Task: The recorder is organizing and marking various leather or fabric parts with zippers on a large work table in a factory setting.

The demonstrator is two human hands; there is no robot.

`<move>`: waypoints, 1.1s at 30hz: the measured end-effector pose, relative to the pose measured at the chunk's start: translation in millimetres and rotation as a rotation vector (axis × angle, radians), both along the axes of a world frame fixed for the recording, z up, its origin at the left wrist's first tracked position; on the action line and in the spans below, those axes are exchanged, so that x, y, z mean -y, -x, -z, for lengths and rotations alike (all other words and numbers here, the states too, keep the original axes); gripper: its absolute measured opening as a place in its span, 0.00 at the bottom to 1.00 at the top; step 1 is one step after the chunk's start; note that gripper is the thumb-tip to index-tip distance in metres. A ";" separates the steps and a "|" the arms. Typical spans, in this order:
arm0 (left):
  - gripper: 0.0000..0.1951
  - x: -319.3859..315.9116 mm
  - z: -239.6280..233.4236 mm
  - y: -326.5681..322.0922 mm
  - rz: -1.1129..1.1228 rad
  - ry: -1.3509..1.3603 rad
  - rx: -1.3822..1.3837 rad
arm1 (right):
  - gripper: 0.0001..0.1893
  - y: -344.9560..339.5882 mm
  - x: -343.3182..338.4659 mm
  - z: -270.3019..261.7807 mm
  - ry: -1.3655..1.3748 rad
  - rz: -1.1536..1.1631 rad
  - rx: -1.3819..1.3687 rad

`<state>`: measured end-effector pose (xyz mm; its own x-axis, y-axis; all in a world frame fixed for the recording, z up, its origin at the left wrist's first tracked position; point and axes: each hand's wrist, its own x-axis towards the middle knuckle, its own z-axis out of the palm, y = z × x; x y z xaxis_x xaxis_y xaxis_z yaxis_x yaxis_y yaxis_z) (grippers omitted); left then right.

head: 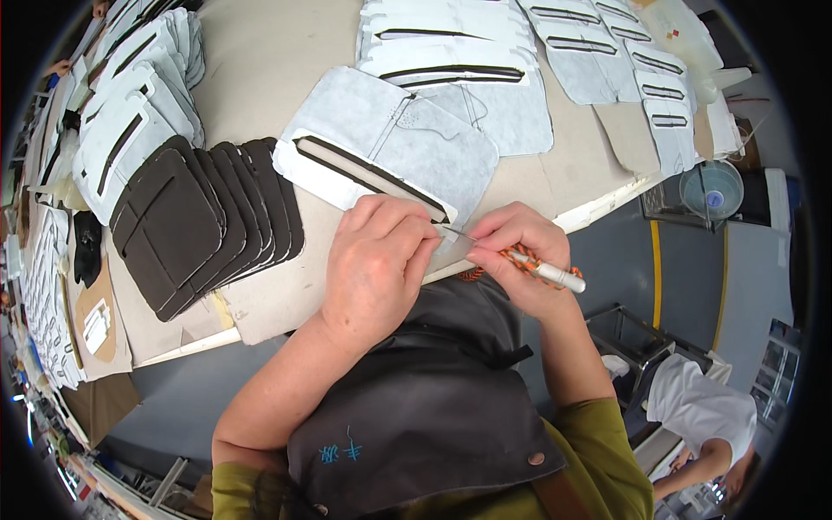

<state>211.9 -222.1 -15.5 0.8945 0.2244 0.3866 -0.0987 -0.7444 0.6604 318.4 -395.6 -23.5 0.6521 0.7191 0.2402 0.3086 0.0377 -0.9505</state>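
Before me on the work table lies a pale grey-white backed panel, with a long slot edged in black and loose dark threads on its surface. My left hand pinches the panel's near edge by the slot's lower right end; its fingers hide part of that edge. In my right hand is an awl-like tool, its white handle wound with orange-and-black cord. Its thin metal point reaches left to the slot's end, close by my left fingertips. Whether the point pierces the material cannot be made out.
Dark brown panels are fanned at the left, beside a stack of white-backed panels. More slotted panels overlap at the back and far right. The table's front edge runs past my apron. A person is at lower right.
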 end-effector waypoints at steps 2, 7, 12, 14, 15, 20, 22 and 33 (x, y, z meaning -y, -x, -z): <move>0.08 0.6 -2.5 -0.2 -0.008 -0.001 -0.008 | 0.08 0.0 -3.0 2.7 -0.021 0.023 0.013; 0.11 2.5 -2.2 0.1 -0.004 -0.037 -0.056 | 0.08 -0.6 -5.9 0.4 -0.015 0.022 0.119; 0.10 4.7 0.9 2.8 0.023 -0.157 -0.058 | 0.07 -3.3 -2.2 -1.1 0.026 -0.042 0.264; 0.09 6.5 -1.2 4.1 0.022 -0.208 -0.047 | 0.07 -1.9 -0.7 -1.8 0.024 -0.024 0.190; 0.09 6.6 -3.3 4.7 0.021 -0.222 -0.054 | 0.07 -1.5 -0.5 -1.8 0.019 -0.008 0.116; 0.07 -10.5 -13.8 12.4 0.105 -0.053 -0.051 | 0.07 2.2 -0.1 3.3 -0.107 0.087 -0.064; 0.07 -31.9 -25.6 3.6 -0.027 -0.027 -0.097 | 0.07 2.9 0.1 3.6 -0.123 0.125 -0.182; 0.21 -111.0 -38.7 -55.1 -0.351 -0.139 -0.512 | 0.07 -1.2 0.4 2.9 -0.275 0.144 -0.318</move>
<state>267.0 -111.0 23.2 0.8562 0.5161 -0.0240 0.4692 -0.7574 0.4541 319.6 -396.0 -26.4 0.8131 0.5531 0.1814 0.0230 0.2809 -0.9595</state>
